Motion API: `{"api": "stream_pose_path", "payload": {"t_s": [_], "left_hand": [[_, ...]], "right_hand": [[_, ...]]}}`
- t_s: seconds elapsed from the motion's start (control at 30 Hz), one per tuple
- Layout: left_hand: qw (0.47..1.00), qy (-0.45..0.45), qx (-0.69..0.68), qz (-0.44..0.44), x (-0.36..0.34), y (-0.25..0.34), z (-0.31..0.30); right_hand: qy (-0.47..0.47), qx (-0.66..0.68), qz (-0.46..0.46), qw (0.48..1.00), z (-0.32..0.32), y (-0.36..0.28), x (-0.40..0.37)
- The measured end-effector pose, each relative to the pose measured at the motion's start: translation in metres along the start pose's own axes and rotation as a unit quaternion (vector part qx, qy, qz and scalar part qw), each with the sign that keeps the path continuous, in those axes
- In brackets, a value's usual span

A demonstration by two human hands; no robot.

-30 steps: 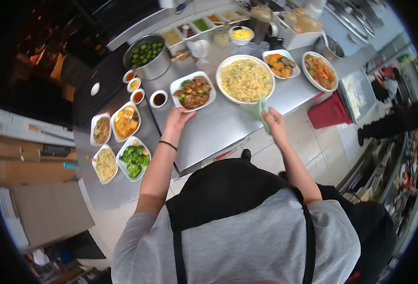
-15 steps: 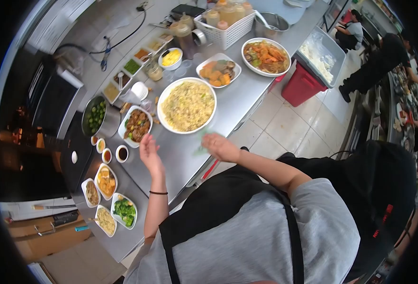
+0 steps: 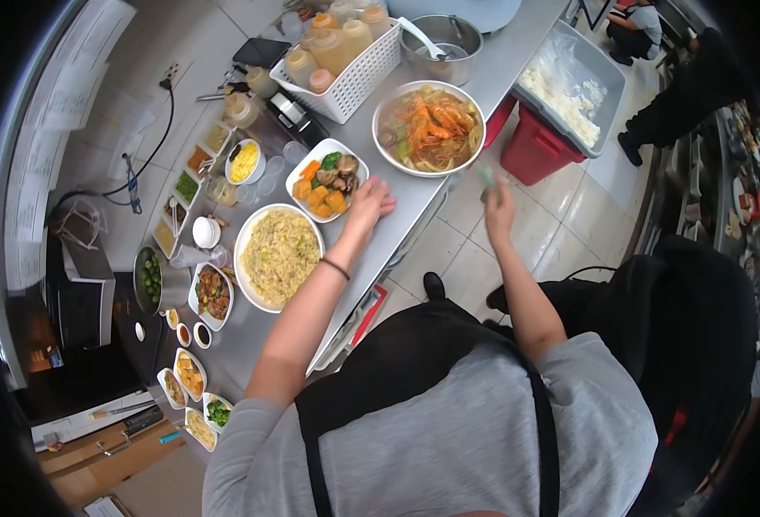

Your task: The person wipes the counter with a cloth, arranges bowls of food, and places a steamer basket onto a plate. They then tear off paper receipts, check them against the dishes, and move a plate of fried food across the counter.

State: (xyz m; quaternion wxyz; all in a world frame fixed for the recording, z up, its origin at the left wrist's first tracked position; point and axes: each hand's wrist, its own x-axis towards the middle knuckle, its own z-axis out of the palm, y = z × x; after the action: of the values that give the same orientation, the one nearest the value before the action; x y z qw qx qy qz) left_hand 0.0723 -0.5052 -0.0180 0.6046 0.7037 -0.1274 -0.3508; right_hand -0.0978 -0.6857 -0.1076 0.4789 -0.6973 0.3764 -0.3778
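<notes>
The left hand (image 3: 369, 200) is lying released on the steel worktop (image 3: 416, 191), palm down and fingers spread. The white plate of vegetables (image 3: 324, 179) is sitting just beside its fingertips, at 10 o'clock from the hand; I cannot tell if they are touching the rim. The right hand (image 3: 499, 207) is grasping a green cloth (image 3: 486, 177), which is sticking up out of the fist. This hand is hanging past the worktop edge, over the tiled floor. The bowl of noodles with shrimp (image 3: 429, 127) is standing near, at 11 o'clock from the cloth, apart from it. At 8 o'clock from the vegetable plate the big plate of fried rice (image 3: 279, 256) is resting close to the left forearm. Further back, at 12 o'clock, a white basket of squeeze bottles (image 3: 345, 52) is standing beside a metal pot (image 3: 442, 36).
</notes>
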Motion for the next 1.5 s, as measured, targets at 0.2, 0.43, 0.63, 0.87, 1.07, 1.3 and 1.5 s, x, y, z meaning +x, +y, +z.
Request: {"api": "stream_pose_path", "payload": {"t_s": [0.2, 0.43, 0.63, 0.87, 1.07, 1.3, 1.5], "left_hand": [[0.977, 0.052, -0.136, -0.154, 0.084, 0.013, 0.034], [0.971, 0.053, -0.209, -0.101, 0.078, -0.008, 0.06], [0.972, 0.01, -0.161, -0.172, 0.091, -0.02, 0.053], [0.99, 0.05, -0.009, -0.131, 0.083, 0.008, 0.016], [0.991, 0.086, -0.037, -0.099, 0.084, 0.005, 0.028], [0.987, 0.095, -0.067, -0.112, 0.086, 0.007, 0.035], [0.975, 0.029, -0.197, -0.098, 0.094, -0.002, 0.043]], "right_hand": [[0.045, 0.154, -0.059, 0.985, 0.04, 0.018, 0.081], [0.132, 0.058, -0.015, 0.989, 0.076, -0.019, 0.017], [0.069, 0.05, -0.108, 0.99, 0.095, -0.046, -0.038], [-0.339, -0.077, -0.403, 0.847, 0.091, -0.074, -0.107], [-0.289, -0.235, -0.336, 0.865, 0.114, -0.048, -0.027], [-0.135, -0.15, -0.069, 0.977, 0.033, 0.017, 0.002], [-0.002, 0.535, 0.394, 0.747, 0.053, -0.024, -0.014]]}}
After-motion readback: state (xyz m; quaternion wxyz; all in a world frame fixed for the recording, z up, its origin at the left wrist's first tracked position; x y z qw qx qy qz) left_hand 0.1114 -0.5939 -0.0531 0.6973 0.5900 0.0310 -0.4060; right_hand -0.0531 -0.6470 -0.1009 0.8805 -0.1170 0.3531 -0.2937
